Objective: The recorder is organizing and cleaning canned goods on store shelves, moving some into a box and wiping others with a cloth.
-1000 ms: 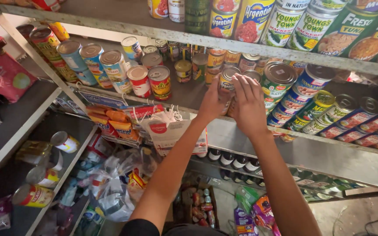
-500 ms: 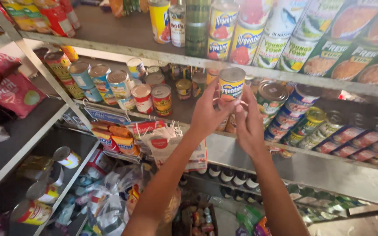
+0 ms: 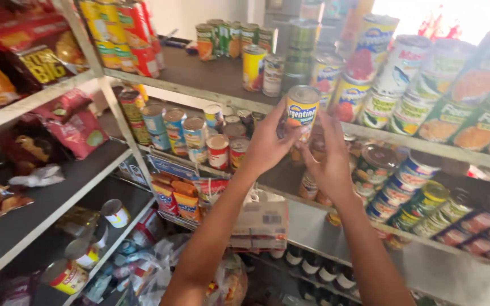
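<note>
Both hands, left hand [image 3: 267, 144] & right hand [image 3: 329, 161], clasp a yellow-label can [image 3: 301, 110] (fingers wrapped snug), raised at 12 o'clock before the upper shelf [image 3: 211, 85]; stacked cans [image 3: 370, 73] at 2 o'clock.

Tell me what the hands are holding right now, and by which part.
Both hands hold one yellow-labelled can by its side wall: the left hand wraps its left side, and the right hand grips its right side and lower part. The lid is untouched.
</note>
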